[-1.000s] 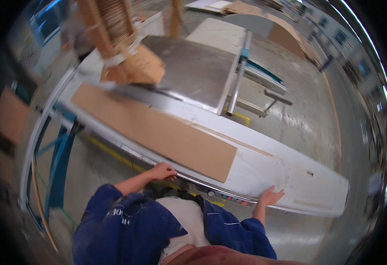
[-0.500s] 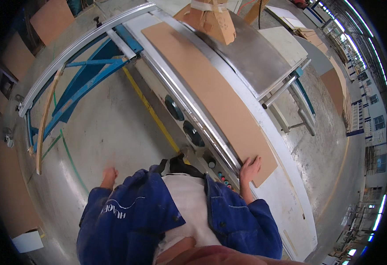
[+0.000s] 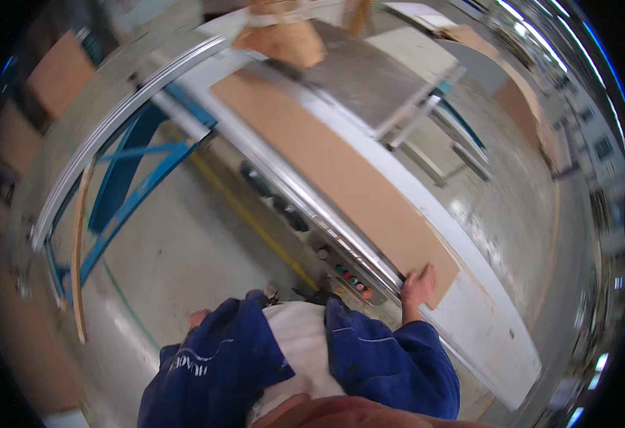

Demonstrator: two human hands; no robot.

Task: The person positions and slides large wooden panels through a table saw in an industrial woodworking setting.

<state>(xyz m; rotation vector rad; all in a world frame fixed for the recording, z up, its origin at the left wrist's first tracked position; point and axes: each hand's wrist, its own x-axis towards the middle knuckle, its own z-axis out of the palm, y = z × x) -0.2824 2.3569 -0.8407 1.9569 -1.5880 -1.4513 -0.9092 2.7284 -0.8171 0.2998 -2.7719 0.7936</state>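
A long, narrow brown fibreboard strip (image 3: 341, 178) lies along the pale table of a panel saw (image 3: 494, 335). Its near end is beside my right hand (image 3: 419, 285), which rests on top of the strip close to its left edge. The fingers there look laid out over the surface, though motion softens them. Down at my left side, my left hand (image 3: 197, 318) only just shows past the blue sleeve. Its fingers are hidden and blurred, and nothing shows in contact with it but the sleeve.
A metal rail (image 3: 326, 212) runs along the table's left side, above a panel with coloured buttons (image 3: 354, 279). A blue support frame (image 3: 137, 160) stands at the left with a wooden stick (image 3: 78, 264) against it. A wooden guard (image 3: 284, 43) hangs over the far end.
The view has turned and shifted, with more blur. My right hand stays at the strip's near end, its fingers drawn closer to the left edge. My left hand has come nearer my body.
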